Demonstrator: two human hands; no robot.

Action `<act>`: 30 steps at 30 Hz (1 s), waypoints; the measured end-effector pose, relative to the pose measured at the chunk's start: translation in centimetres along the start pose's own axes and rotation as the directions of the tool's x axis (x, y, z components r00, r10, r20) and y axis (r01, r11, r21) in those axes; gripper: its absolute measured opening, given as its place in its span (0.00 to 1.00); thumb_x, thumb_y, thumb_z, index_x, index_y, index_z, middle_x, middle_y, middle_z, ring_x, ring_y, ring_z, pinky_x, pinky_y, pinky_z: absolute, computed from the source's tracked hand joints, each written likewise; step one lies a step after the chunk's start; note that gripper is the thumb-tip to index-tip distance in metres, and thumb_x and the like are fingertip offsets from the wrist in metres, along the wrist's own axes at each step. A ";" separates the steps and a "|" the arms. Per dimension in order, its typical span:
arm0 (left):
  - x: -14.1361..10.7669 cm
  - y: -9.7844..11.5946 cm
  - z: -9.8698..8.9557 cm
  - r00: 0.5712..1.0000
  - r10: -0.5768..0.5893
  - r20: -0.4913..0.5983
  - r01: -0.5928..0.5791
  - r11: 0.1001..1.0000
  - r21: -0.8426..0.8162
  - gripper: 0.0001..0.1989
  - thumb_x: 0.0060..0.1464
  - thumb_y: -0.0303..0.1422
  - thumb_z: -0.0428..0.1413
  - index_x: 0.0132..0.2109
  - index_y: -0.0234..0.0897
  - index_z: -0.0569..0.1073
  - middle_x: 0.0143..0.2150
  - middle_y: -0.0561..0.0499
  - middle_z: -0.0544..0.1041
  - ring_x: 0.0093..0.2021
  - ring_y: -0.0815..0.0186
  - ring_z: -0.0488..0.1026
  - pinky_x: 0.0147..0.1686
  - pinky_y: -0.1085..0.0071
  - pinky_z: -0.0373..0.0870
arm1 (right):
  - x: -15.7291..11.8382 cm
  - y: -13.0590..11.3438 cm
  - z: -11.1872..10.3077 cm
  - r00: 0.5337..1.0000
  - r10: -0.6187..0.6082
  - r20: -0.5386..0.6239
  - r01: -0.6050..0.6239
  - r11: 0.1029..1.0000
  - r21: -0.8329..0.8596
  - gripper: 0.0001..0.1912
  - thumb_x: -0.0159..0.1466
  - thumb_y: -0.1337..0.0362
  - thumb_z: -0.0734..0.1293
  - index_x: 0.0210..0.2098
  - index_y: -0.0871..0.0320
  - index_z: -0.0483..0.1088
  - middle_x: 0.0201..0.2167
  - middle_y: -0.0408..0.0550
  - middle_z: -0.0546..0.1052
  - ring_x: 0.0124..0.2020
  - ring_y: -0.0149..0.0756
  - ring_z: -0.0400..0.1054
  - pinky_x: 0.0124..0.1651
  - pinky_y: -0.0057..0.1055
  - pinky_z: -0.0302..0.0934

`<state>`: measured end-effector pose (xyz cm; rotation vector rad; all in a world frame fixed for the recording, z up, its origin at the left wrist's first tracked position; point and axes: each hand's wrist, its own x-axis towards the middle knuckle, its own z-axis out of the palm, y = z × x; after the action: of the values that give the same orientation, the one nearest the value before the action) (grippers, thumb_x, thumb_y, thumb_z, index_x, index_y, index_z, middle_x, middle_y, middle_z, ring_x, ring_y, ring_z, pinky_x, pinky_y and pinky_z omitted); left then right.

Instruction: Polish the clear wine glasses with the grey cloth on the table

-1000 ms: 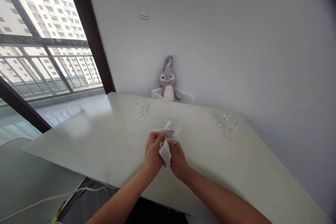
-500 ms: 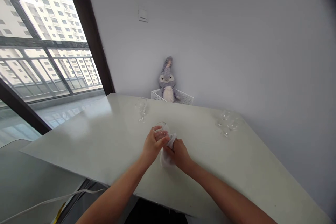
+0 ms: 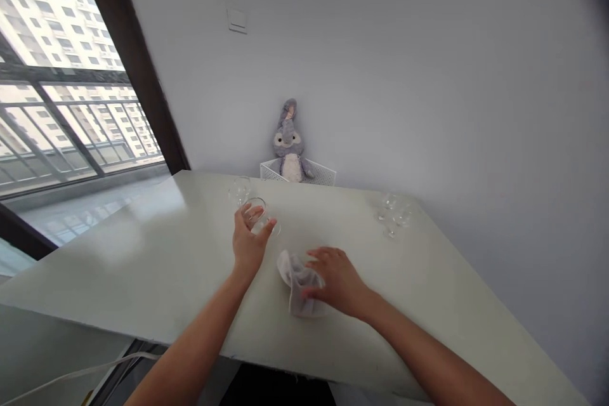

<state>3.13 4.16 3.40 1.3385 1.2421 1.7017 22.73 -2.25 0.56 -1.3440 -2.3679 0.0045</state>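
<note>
My left hand is wrapped round a clear stemmed glass, whose foot points to the right. My right hand has its fingers apart beside and partly over a crumpled white cloth that lies on the pale table. Just behind the left hand stands other clear glassware. Several clear glasses are grouped at the table's back right.
A grey plush toy sits in a white perforated basket behind the table's back edge, against the wall. A window with a railing is at the left. A white cable runs below the table's front left edge.
My left hand has moved up and left with the glass, away from the cloth. My right hand has opened and let go of the cloth. The view has shifted slightly right.
</note>
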 end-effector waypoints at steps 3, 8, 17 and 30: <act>-1.0 0.8 1.4 0.991 0.018 0.135 -0.019 1.000 0.007 0.28 0.42 0.37 0.60 0.50 0.42 0.58 0.48 0.46 0.69 0.50 0.61 0.68 0.48 0.63 0.63 | 0.7 0.5 -1.7 0.968 0.171 -0.183 -0.145 0.978 0.148 0.17 0.60 0.54 0.60 0.43 0.57 0.67 0.41 0.52 0.71 0.37 0.37 0.66 0.40 0.36 0.60; -4.7 1.3 4.9 0.882 -0.052 0.469 0.092 0.994 -0.062 0.28 0.43 0.38 0.59 0.51 0.41 0.59 0.48 0.44 0.70 0.48 0.59 0.69 0.46 0.61 0.64 | 1.4 0.7 -0.9 0.943 0.260 -0.206 -0.172 0.914 0.368 0.10 0.57 0.65 0.61 0.39 0.57 0.67 0.35 0.48 0.72 0.24 0.28 0.64 0.31 0.28 0.61; -3.5 -0.4 2.0 0.869 -0.106 0.484 0.092 0.994 0.053 0.27 0.46 0.39 0.56 0.54 0.42 0.60 0.52 0.44 0.67 0.52 0.59 0.64 0.51 0.59 0.59 | -4.3 11.5 1.6 0.565 0.808 -0.165 -0.569 0.527 0.631 0.19 0.52 0.55 0.62 0.38 0.63 0.69 0.15 0.41 0.68 0.17 0.31 0.61 0.21 0.27 0.57; -0.5 -3.5 -4.1 0.910 -0.393 0.129 0.405 0.910 -0.089 0.18 0.42 0.40 0.58 0.42 0.41 0.68 0.38 0.50 0.72 0.38 0.67 0.70 0.38 0.68 0.65 | -8.7 19.7 0.4 0.236 0.944 -0.230 -0.663 0.330 0.672 0.22 0.48 0.55 0.63 0.37 0.64 0.68 0.27 0.50 0.72 0.20 0.31 0.65 0.21 0.28 0.61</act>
<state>-0.91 3.79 -0.22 1.0089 1.2369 1.3695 42.70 1.17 -6.90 -1.8415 -0.7595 0.3652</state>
